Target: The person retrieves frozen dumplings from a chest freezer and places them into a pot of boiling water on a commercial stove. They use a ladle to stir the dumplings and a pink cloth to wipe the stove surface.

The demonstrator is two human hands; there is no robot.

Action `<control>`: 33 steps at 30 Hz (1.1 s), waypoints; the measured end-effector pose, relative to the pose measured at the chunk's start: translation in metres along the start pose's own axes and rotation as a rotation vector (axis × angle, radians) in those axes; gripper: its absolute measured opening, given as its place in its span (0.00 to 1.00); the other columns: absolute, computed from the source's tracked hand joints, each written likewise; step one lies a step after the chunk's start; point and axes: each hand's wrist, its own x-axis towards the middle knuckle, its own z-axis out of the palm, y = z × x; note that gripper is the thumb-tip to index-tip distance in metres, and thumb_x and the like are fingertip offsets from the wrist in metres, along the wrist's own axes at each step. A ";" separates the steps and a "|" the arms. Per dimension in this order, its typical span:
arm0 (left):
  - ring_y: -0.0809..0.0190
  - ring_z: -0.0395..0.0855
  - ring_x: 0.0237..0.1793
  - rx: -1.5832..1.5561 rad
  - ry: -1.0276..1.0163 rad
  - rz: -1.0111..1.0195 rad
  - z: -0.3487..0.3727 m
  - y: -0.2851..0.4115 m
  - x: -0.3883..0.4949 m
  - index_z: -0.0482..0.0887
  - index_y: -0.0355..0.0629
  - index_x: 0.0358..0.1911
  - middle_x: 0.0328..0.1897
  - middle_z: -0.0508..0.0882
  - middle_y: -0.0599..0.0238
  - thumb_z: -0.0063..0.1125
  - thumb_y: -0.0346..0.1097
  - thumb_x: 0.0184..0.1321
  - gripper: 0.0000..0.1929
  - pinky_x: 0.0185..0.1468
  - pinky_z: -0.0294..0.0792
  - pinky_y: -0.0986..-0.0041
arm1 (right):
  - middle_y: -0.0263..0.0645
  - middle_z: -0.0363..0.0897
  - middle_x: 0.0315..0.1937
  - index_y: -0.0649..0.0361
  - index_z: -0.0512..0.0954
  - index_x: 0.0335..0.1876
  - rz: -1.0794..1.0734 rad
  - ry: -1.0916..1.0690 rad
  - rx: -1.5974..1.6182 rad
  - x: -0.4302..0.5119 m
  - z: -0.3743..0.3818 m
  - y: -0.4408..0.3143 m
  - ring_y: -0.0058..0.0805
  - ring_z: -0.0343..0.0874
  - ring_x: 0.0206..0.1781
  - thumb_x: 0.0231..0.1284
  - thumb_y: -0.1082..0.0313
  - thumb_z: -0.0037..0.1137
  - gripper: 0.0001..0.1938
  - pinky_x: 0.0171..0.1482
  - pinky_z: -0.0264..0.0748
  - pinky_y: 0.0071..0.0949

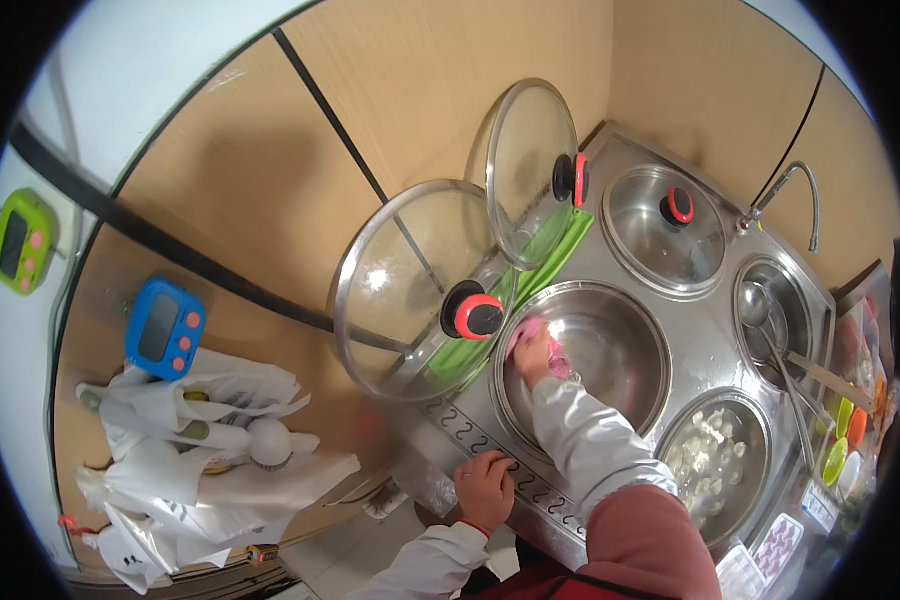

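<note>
My right hand [532, 356] presses a pink cloth [559, 361] against the inner left wall of a round stainless steel pot [615, 360] set into the metal counter. The pot's inside is wet and shiny. My left hand [485, 489] rests on the counter's front edge, beside a row of S-shaped slots [521, 477]; its fingers are bent and nothing shows in it. Both forearms wear pale sleeves. Two glass lids with red and black knobs, a nearer lid [420, 292] and a farther lid [532, 172], stand tilted to the left of the pot, against the wall.
A lidded pot [664, 229] sits behind. To the right are a well with ladles [754, 304], a tap [750, 220] and a pot of pale pieces in liquid [709, 465]. Plastic bags [195, 465] and a blue timer [165, 328] are on the left wall.
</note>
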 end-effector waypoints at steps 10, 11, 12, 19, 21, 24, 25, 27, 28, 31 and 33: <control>0.58 0.77 0.43 -0.003 0.005 0.053 -0.008 0.003 0.009 0.85 0.53 0.33 0.42 0.81 0.72 0.59 0.31 0.47 0.09 0.48 0.62 0.63 | 0.45 0.79 0.49 0.58 0.76 0.48 -0.202 -1.462 -0.610 -0.012 -0.223 -0.001 0.45 0.73 0.59 0.53 0.65 0.55 0.16 0.57 0.70 0.41; 0.58 0.77 0.43 -0.001 0.007 0.055 -0.008 0.002 0.009 0.85 0.53 0.33 0.42 0.81 0.72 0.59 0.31 0.47 0.09 0.48 0.62 0.63 | 0.43 0.79 0.46 0.56 0.77 0.46 -0.522 -1.193 -0.639 0.003 -0.215 -0.012 0.41 0.74 0.57 0.53 0.62 0.55 0.14 0.56 0.71 0.40; 0.58 0.77 0.43 0.002 0.002 0.051 -0.007 0.002 0.008 0.85 0.54 0.33 0.42 0.81 0.72 0.59 0.31 0.47 0.09 0.48 0.62 0.63 | 0.42 0.78 0.43 0.54 0.77 0.44 -0.785 -0.972 -0.707 0.014 -0.202 -0.021 0.37 0.75 0.55 0.53 0.60 0.55 0.13 0.55 0.72 0.38; 0.59 0.77 0.41 0.036 -0.018 0.045 -0.001 -0.004 0.004 0.85 0.54 0.34 0.42 0.81 0.74 0.60 0.31 0.47 0.10 0.48 0.62 0.63 | 0.43 0.68 0.61 0.50 0.73 0.58 -1.127 -0.531 -0.729 0.084 -0.171 0.027 0.39 0.68 0.65 0.54 0.52 0.57 0.25 0.67 0.63 0.40; 0.60 0.78 0.41 0.036 -0.036 0.033 0.000 -0.004 0.002 0.84 0.54 0.37 0.43 0.81 0.75 0.60 0.33 0.48 0.11 0.48 0.62 0.63 | 0.44 0.64 0.67 0.49 0.70 0.64 -0.802 -0.596 -0.854 0.056 -0.201 0.046 0.40 0.67 0.67 0.52 0.49 0.59 0.32 0.68 0.62 0.41; 0.59 0.78 0.41 0.049 -0.030 0.031 -0.001 -0.002 0.002 0.84 0.54 0.36 0.43 0.81 0.75 0.60 0.33 0.48 0.10 0.47 0.62 0.62 | 0.41 0.61 0.71 0.50 0.67 0.69 -0.303 -0.925 -1.064 0.001 -0.221 0.039 0.41 0.68 0.67 0.52 0.48 0.60 0.36 0.65 0.68 0.43; 0.59 0.78 0.41 0.046 -0.025 0.031 -0.002 -0.001 0.003 0.84 0.54 0.36 0.43 0.82 0.75 0.59 0.33 0.48 0.10 0.47 0.62 0.61 | 0.40 0.62 0.71 0.51 0.69 0.67 -0.173 -1.084 -1.154 -0.014 -0.223 0.031 0.41 0.72 0.65 0.54 0.49 0.58 0.33 0.61 0.72 0.42; 0.58 0.78 0.41 0.036 -0.016 0.034 -0.002 0.000 0.004 0.84 0.53 0.36 0.43 0.82 0.74 0.59 0.32 0.48 0.10 0.46 0.63 0.61 | 0.45 0.73 0.62 0.55 0.79 0.56 -0.089 -1.403 -0.847 -0.034 -0.226 0.012 0.44 0.79 0.55 0.52 0.55 0.58 0.24 0.52 0.78 0.41; 0.58 0.78 0.41 0.038 -0.016 0.035 -0.003 0.000 0.004 0.84 0.53 0.36 0.43 0.82 0.74 0.59 0.32 0.48 0.10 0.46 0.63 0.60 | 0.47 0.76 0.58 0.57 0.80 0.49 -0.091 -1.454 -0.736 -0.036 -0.223 0.002 0.45 0.80 0.52 0.51 0.56 0.58 0.20 0.50 0.77 0.40; 0.57 0.78 0.41 0.030 -0.024 0.053 -0.004 -0.001 0.004 0.83 0.53 0.36 0.43 0.82 0.72 0.59 0.32 0.48 0.10 0.47 0.63 0.60 | 0.49 0.80 0.50 0.60 0.82 0.39 -0.036 -1.604 -0.533 -0.025 -0.212 -0.027 0.47 0.82 0.46 0.51 0.57 0.57 0.15 0.46 0.76 0.42; 0.56 0.79 0.42 0.021 -0.026 0.055 -0.004 -0.001 0.004 0.83 0.52 0.36 0.43 0.82 0.71 0.59 0.32 0.48 0.10 0.47 0.63 0.59 | 0.50 0.81 0.45 0.60 0.81 0.37 -0.278 -1.415 -0.361 0.002 -0.214 -0.038 0.48 0.82 0.44 0.52 0.57 0.56 0.14 0.45 0.76 0.42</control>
